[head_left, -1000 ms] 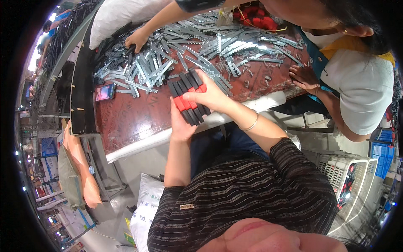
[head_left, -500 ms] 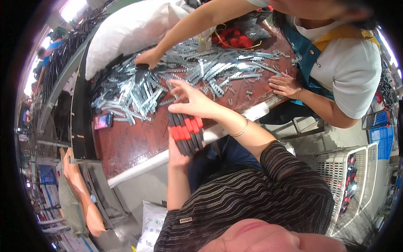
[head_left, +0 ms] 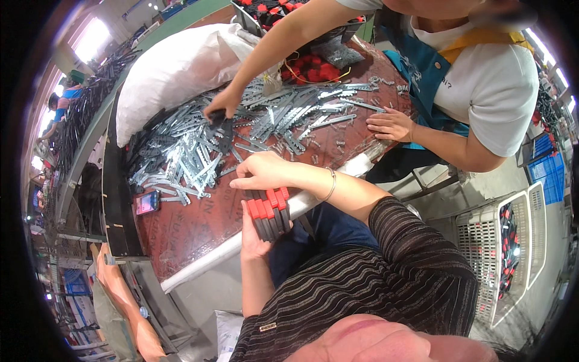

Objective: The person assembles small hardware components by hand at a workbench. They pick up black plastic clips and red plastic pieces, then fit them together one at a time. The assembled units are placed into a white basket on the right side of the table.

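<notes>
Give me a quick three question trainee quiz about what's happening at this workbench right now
1. True or false: the person's left hand holds a stack of red and black parts.
2. What covers most of the brown table? A) grey metal strips B) paper sheets C) cloth
3. Which hand rests on top of the stack?

Key:
1. True.
2. A, the grey metal strips.
3. The right hand.

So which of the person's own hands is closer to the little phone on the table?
Left. The left hand holds the red and black stack at the table edge, nearer the phone. The right hand rests atop the stack, slightly farther.
</notes>
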`<state>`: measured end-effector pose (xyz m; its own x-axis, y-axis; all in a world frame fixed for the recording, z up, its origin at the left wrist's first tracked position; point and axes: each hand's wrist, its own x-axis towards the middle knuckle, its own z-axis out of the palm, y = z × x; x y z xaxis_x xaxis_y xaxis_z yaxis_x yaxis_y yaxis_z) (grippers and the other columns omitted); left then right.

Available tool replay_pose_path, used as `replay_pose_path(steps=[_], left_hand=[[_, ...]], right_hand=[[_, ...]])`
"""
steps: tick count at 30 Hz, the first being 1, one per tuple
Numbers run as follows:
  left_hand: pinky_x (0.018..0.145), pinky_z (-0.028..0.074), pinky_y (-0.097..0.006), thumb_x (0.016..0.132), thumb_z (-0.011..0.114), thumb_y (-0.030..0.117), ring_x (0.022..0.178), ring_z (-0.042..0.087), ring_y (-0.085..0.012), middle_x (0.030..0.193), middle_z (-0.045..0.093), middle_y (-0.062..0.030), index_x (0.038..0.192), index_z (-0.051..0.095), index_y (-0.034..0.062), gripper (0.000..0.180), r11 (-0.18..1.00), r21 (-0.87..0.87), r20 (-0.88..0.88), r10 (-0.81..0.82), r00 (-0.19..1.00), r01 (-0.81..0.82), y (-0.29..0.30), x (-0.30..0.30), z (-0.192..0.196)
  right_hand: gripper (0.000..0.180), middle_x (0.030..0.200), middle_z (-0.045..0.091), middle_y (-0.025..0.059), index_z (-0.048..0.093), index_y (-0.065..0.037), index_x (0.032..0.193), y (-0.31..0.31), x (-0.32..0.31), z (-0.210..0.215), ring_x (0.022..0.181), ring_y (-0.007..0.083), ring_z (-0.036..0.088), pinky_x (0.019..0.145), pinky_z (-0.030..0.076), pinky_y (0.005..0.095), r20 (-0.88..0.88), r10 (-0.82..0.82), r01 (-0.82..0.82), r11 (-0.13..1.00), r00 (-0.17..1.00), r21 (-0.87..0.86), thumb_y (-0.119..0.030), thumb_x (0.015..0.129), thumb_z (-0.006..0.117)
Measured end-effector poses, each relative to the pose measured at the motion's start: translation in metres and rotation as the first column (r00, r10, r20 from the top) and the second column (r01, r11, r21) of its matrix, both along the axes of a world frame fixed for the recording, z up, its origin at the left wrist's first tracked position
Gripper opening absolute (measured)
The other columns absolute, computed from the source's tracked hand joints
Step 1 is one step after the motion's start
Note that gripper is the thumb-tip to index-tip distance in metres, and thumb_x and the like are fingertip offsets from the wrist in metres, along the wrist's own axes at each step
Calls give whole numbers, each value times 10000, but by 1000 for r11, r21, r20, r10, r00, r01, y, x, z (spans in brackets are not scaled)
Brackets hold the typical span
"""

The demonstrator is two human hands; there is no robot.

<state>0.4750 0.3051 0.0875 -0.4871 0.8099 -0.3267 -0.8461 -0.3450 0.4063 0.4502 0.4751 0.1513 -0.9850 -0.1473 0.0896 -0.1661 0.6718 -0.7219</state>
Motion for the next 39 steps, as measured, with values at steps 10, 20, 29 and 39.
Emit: replay_pose_path(steps=[10, 20, 29, 39], left_hand=[[769, 537, -363, 930, 384, 509, 946, 616, -217, 1135, 585, -116, 1287, 423, 63, 572, 953, -299, -373, -165, 913, 50, -19, -51, 3], [899, 424, -320, 809, 631, 263, 1058, 541, -206, 1152, 561, -130, 1206, 507, 20, 482, 703, -584, -809, -546, 219, -406, -27, -88, 13], [881, 427, -432, 642, 763, 313, 1072, 477, -347, 1228, 476, -134, 1217, 507, 91, 667, 652, -232, -472, -724, -502, -722, -17, -62, 26], [987, 332, -470, 627, 749, 264, 1163, 414, -368, 1276, 436, -163, 1260, 448, 70, 727, 672, -267, -602, -676, -425, -691, -23, -57, 17]], right_hand=[[493, 753, 636, 142, 635, -67, 762, 0, -5, -27, 763, 330, 614, 695, 453, 416, -75, -97, 81, 978, 992, -192, -523, 856, 474], [465, 943, 611, 145, 603, -39, 966, -7, -24, -68, 919, 303, 574, 818, 442, 380, -70, -53, 32, 961, 996, -274, -473, 797, 602], [767, 1195, 487, 201, 414, 23, 1276, 9, 2, -83, 1133, 354, 423, 986, 328, 427, -390, 135, -188, 977, 911, -103, -347, 678, 719], [823, 1218, 450, 208, 342, 19, 1335, -6, 7, -84, 1117, 353, 411, 963, 348, 440, -398, 163, -147, 987, 903, 72, -364, 702, 703]])
